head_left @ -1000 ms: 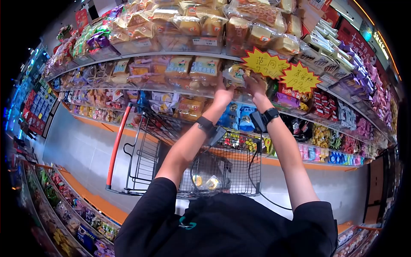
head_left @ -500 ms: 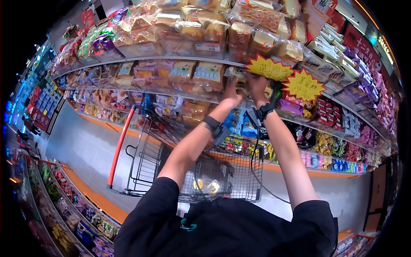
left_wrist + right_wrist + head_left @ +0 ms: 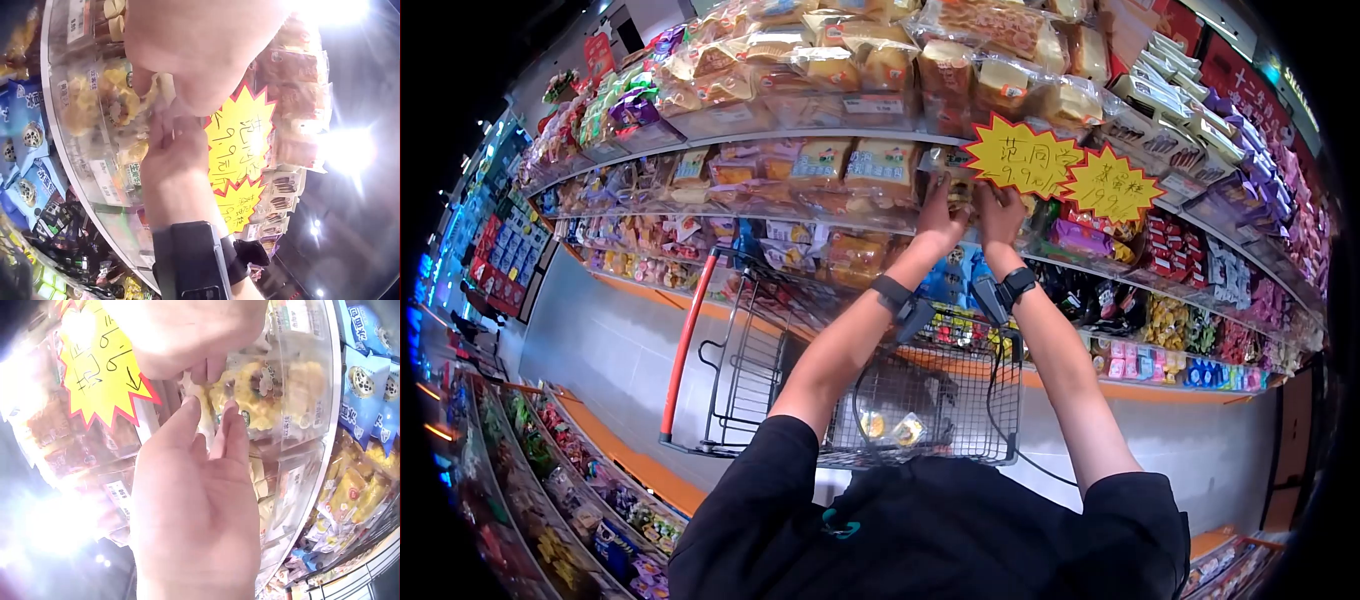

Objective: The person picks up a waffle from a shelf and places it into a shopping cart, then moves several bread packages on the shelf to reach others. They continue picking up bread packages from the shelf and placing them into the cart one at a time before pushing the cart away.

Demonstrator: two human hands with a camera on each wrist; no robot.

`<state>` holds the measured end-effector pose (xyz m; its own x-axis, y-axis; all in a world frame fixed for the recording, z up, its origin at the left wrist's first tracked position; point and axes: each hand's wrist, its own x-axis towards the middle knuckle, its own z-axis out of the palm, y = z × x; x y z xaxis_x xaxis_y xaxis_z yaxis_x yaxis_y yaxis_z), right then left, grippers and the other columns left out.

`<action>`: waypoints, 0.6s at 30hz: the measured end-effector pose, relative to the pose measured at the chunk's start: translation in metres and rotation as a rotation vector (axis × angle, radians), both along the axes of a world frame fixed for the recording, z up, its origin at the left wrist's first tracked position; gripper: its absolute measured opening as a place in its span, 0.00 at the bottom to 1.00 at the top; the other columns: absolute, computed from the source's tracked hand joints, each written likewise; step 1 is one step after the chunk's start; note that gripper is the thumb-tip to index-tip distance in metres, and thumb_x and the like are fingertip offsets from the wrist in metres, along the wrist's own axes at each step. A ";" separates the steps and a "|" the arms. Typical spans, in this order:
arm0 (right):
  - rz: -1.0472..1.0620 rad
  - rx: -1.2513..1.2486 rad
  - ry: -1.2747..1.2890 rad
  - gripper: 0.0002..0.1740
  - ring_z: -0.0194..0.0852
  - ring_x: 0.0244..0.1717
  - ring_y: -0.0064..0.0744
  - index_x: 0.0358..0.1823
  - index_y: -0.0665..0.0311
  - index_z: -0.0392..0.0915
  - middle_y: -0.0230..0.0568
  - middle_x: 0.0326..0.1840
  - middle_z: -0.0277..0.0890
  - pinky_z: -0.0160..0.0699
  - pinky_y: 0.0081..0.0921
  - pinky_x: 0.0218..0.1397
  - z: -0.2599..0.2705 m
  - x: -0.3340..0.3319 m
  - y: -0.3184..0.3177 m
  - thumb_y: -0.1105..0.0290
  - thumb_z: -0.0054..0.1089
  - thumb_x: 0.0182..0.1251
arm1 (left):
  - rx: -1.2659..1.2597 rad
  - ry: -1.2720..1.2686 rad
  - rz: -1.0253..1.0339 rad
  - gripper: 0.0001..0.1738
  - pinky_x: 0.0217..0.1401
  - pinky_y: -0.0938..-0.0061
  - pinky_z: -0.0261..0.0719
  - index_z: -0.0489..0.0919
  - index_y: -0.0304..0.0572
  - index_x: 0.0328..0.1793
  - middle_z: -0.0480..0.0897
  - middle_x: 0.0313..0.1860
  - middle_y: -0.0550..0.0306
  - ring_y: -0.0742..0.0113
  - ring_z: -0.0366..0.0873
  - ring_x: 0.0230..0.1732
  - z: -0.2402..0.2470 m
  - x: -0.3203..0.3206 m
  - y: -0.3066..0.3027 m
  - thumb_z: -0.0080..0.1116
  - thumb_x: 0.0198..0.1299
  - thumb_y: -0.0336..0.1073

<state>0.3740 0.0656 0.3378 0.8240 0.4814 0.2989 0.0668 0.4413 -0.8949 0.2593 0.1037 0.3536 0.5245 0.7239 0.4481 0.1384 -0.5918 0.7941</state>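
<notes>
Both hands reach into the middle shelf, close together below the yellow starburst price sign (image 3: 1025, 155). A clear packet of yellow, flower-shaped bread (image 3: 256, 384) is right at the fingertips, partly hidden by them. My left hand (image 3: 940, 215) has its thumb and fingertips bent around pale wrapping in the right wrist view. Opposite it, the right hand (image 3: 1002, 215) curls its fingers at the packet's other side. Knuckles hide part of this grip in the left wrist view, where more yellow bread packets (image 3: 119, 100) sit alongside behind the clear shelf front.
A shopping cart (image 3: 735, 400) with a red handle (image 3: 690, 340) stands between body and shelf. Two small yellow packages, one a clear packet (image 3: 908, 430), lie in it. Sliced-bread bags (image 3: 880, 162) line the shelf at left. Blue bags (image 3: 31, 134) hang lower.
A second ago the pale packet showed between both hands at the shelf front. The hands have since lowered slightly and now cover most of it in the head view.
</notes>
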 end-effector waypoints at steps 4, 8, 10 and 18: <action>0.076 0.000 0.171 0.14 0.80 0.30 0.28 0.45 0.69 0.75 0.44 0.36 0.82 0.79 0.22 0.31 -0.007 -0.014 -0.022 0.65 0.58 0.68 | -0.066 -0.228 -0.060 0.32 0.54 0.70 0.77 0.62 0.31 0.69 0.60 0.71 0.35 0.55 0.78 0.54 -0.013 -0.011 -0.015 0.54 0.56 0.24; 0.176 -0.086 0.224 0.15 0.79 0.25 0.28 0.44 0.68 0.74 0.43 0.34 0.82 0.78 0.21 0.29 -0.033 -0.020 -0.048 0.61 0.55 0.71 | -0.069 -0.175 -0.023 0.19 0.54 0.67 0.78 0.70 0.32 0.58 0.74 0.61 0.40 0.49 0.80 0.53 -0.035 -0.033 -0.037 0.52 0.60 0.24; 0.202 -0.109 0.150 0.16 0.77 0.23 0.25 0.44 0.68 0.74 0.41 0.31 0.81 0.76 0.20 0.26 -0.039 -0.028 -0.061 0.59 0.55 0.71 | -0.056 -0.173 0.003 0.16 0.53 0.68 0.79 0.73 0.31 0.54 0.76 0.57 0.41 0.51 0.80 0.52 -0.050 -0.043 -0.043 0.52 0.58 0.22; 0.158 -0.139 -0.041 0.17 0.79 0.25 0.26 0.50 0.67 0.73 0.42 0.30 0.81 0.78 0.22 0.24 0.005 -0.017 -0.018 0.64 0.61 0.65 | -0.020 -0.206 0.013 0.16 0.49 0.69 0.80 0.72 0.28 0.55 0.76 0.57 0.41 0.55 0.82 0.48 -0.067 -0.055 -0.039 0.50 0.59 0.22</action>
<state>0.3570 0.0474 0.3431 0.7238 0.6423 0.2522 0.0441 0.3217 -0.9458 0.2039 0.0648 0.2869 0.4140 0.7397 0.5305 -0.0213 -0.5747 0.8181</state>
